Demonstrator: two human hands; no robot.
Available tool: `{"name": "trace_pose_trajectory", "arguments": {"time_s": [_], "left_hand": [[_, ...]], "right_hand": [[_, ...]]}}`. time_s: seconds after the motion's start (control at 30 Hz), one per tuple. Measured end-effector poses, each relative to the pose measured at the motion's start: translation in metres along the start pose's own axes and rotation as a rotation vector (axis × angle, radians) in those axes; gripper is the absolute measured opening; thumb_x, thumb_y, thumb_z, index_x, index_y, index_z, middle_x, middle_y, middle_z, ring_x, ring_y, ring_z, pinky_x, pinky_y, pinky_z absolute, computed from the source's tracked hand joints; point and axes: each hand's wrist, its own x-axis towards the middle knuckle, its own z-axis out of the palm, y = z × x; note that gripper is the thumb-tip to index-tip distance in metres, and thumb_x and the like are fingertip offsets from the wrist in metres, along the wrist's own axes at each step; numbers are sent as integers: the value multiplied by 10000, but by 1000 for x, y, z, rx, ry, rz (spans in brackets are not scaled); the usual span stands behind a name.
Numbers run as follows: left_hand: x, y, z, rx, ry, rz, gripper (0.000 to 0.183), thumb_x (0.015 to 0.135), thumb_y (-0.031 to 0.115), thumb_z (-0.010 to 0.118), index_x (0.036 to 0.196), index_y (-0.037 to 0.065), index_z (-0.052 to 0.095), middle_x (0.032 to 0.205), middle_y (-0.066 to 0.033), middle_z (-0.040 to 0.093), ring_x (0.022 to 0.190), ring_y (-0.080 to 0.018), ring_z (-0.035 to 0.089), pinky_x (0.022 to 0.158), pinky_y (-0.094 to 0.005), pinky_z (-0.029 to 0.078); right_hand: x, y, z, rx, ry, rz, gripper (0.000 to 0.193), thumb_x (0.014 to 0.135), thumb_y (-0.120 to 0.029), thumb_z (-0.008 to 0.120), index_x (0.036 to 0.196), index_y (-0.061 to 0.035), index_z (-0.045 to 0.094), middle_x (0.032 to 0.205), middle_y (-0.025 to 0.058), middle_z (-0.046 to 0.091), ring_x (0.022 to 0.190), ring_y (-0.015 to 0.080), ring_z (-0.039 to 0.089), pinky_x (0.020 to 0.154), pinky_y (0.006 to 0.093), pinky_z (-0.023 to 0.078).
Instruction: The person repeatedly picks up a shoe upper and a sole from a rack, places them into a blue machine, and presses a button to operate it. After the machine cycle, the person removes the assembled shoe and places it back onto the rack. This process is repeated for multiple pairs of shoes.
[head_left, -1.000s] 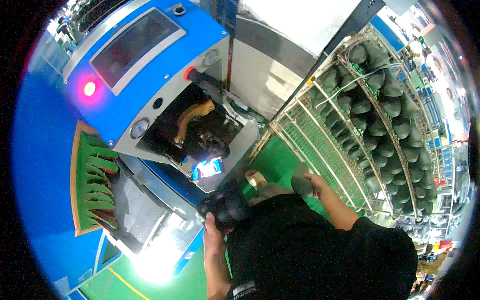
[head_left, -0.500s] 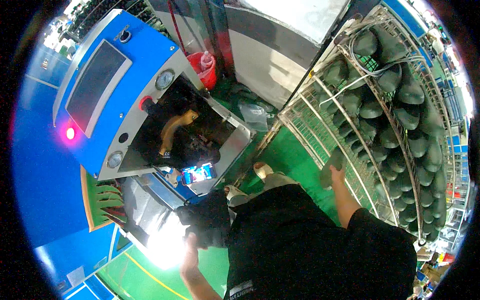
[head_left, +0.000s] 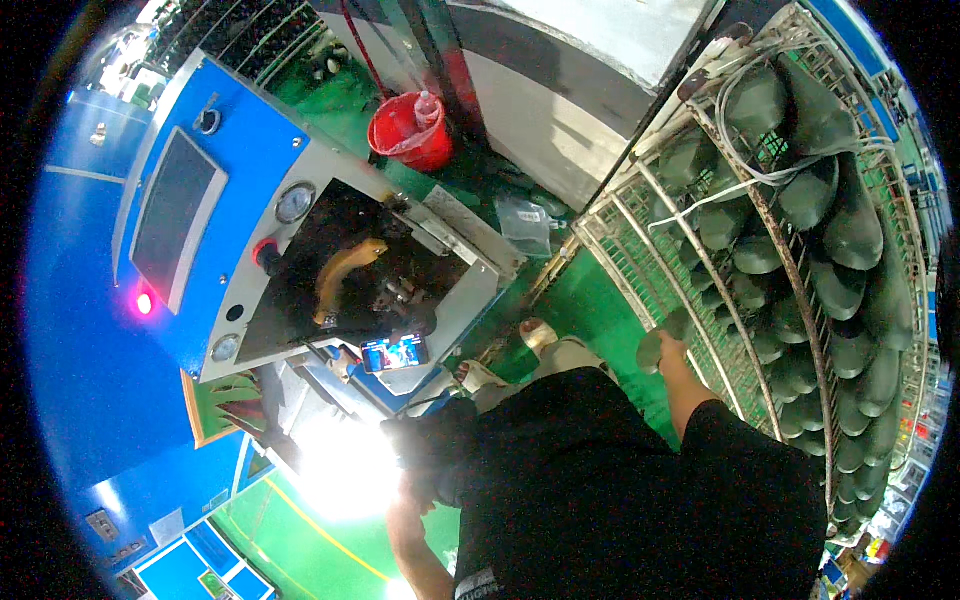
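Note:
At the rack's near side, my right hand (head_left: 674, 358) is closed round a dark grey-green, shoe-shaped piece (head_left: 650, 352). Part of that piece is hidden by my fingers. Lower left, my left hand (head_left: 408, 506) is beside the bright glare, its fingers bent against a black bulky thing (head_left: 432, 448). That black thing blends into my black clothing, so its kind cannot be made out. To my right the wire rack (head_left: 768, 385) carries rows of similar grey-green shoe-shaped pieces (head_left: 838, 285).
A blue machine (head_left: 250, 150) with gauges, a red button and a curved yellowish-brown part (head_left: 345, 275) stands at left. A lit phone (head_left: 395, 352) rests on its front. Behind are a red bucket (head_left: 410, 140) and a plastic bag (head_left: 525, 225). White cable (head_left: 735, 165) crosses the rack.
The view has shifted, bringing more of the bucket into sight. The piece in my right hand has turned and shows less of its length. My left hand sits slightly further right and lower.

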Motion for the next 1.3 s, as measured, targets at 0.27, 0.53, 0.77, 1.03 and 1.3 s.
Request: {"name": "trace_pose_trajectory", "arguments": {"time_s": [0.27,0.53,0.77,1.03,1.3], "left_hand": [[18,20,18,15,-110,-139,526,951,596,475,1026,88,589,793,-31,612,555,-136,525,464,-289,388],[13,53,41,193,-20,-341,393,1012,418,520,1111,63,657,758,-19,572,659,-121,480,587,-308,387],[13,-10,3,168,-122,-402,452,1033,424,482,1273,60,597,936,-31,637,744,-136,534,647,-300,431],[10,-27,-15,386,-151,-458,514,1043,478,427,1336,82,575,927,-65,662,708,-144,531,655,-322,441],[5,-34,-6,136,7,-403,530,1032,397,498,1414,29,503,1334,-121,587,1145,-227,554,962,-359,448]], "right_hand": [[79,-19,-17,10,-67,-355,887,801,-361,799,1468,35,369,1487,219,413,1299,376,483,1032,457,440],[41,-108,76,-5,-10,-244,901,826,-392,749,1503,15,315,1502,240,411,1305,381,484,1071,443,406],[57,-203,179,276,27,-364,764,898,-428,660,1481,-36,359,1455,189,447,1282,349,493,1067,440,413],[77,-245,221,443,-68,-367,595,944,-401,611,1415,-75,450,1337,128,542,1190,297,559,1040,424,443],[89,-159,190,683,-758,-417,423,952,-375,611,1261,-88,572,1123,69,666,1062,220,640,969,383,496]]}}
